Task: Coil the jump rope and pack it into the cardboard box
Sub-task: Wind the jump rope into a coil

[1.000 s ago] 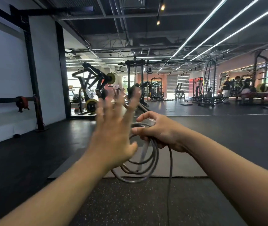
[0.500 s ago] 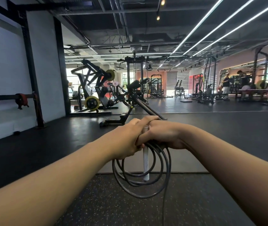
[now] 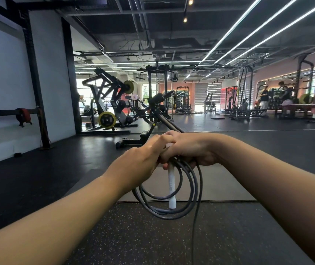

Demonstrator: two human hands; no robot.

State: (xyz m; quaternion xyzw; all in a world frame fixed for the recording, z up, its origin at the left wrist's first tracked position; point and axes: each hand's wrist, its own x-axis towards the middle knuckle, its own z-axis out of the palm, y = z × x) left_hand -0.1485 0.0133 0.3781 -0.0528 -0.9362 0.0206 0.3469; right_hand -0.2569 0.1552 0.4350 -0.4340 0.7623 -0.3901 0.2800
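Note:
A dark grey jump rope [image 3: 188, 205] hangs in several loops below my two hands, held out in front of me at chest height. Its white handle [image 3: 171, 185] points straight down through the loops. My right hand [image 3: 191, 149] is closed around the top of the coil. My left hand [image 3: 141, 162] is pressed against it from the left, fingers wrapped over the same bundle. One loose strand of rope [image 3: 195, 232] drops from the coil toward the floor and leaves the view at the bottom. No cardboard box is in view.
A grey mat [image 3: 219, 186] lies on the black speckled rubber floor straight ahead. Behind it stands a landmine barbell stand [image 3: 153, 119] and plate-loaded machines [image 3: 110, 104]. A white wall with a black rack post [image 3: 36, 83] runs along the left. People stand at racks far right.
One second ago my left hand was open with fingers spread in front of the coil; it has since closed onto the rope beside my right hand. The coil hangs a little lower now.

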